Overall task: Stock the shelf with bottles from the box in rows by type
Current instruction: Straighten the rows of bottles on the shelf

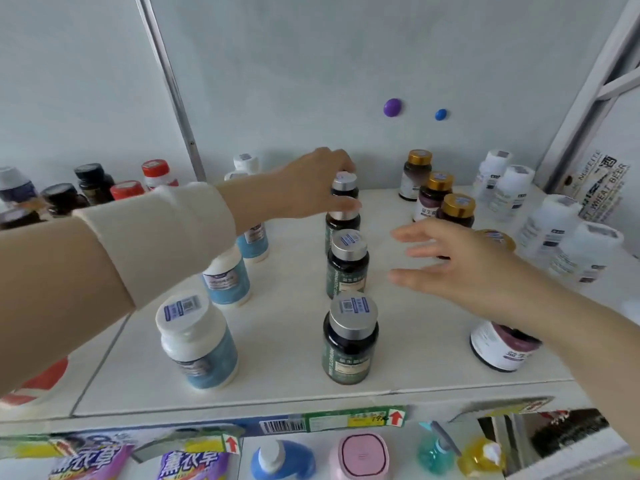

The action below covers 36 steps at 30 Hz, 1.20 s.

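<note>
Dark bottle [344, 189], silver cap, stood rearmost in its row [347, 268] on the shelf [284, 341].
Left hand [311, 185] gripped its top (thumb under the cap); right hand [464, 268] hovered beside the row, spread wide, holding nothing.

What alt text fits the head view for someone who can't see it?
A person's left hand grips the rearmost silver-capped bottle in the centre row on a white shelf, while the open right hand hovers right of the row. Rows of blue-labelled bottles, gold-capped bottles and white bottles flank that row.
</note>
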Motion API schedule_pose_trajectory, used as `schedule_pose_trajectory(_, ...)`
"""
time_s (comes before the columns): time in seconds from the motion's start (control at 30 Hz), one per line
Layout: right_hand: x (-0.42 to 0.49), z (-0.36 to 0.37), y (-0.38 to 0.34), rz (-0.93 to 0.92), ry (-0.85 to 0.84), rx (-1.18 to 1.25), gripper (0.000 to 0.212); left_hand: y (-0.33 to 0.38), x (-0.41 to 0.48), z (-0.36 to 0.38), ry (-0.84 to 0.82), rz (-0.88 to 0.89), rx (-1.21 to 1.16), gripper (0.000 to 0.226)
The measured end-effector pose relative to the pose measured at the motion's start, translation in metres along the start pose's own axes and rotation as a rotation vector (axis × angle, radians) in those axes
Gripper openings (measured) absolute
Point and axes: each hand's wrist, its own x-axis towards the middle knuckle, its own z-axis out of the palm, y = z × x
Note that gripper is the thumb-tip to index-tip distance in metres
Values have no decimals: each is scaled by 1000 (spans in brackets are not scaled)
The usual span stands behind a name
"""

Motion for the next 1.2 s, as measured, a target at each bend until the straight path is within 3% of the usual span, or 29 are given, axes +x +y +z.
schedule_pose_trajectory(0.1, -20, 10, 4, 16, 32, 172, 59, 6, -16, -1, -92, 83, -119, 48)
schedule_pose_trajectory(0.23, -30, 43, 8, 9, -38, 197, 58, 2, -26, 13, -253, 94, -1, 53)
schedule_pose_trajectory(0.47, -29, 74, 17, -1, -20, 247, 45, 8, -28, 25, -252, 93, 86, 55)
schedule_pose_trajectory(0.63, -30, 73, 23, -13, 26, 307, 50, 11, -31, 23, -281, 86, 61, 54)
schedule_pose_trajectory(0.9, -33, 70, 25, -28, -5, 249, 52, 15, -34, 24, -287, 66, 35, 56)
schedule_pose_trajectory(1.07, -38, 37, 15, -40, -92, 169, 77, 15, -38, 17, -314, -2, -18, 69)
schedule_pose_trajectory(1.2, -31, -17, 0, -73, -114, 33, 73, 8, -37, -9, -314, -54, -38, 55)
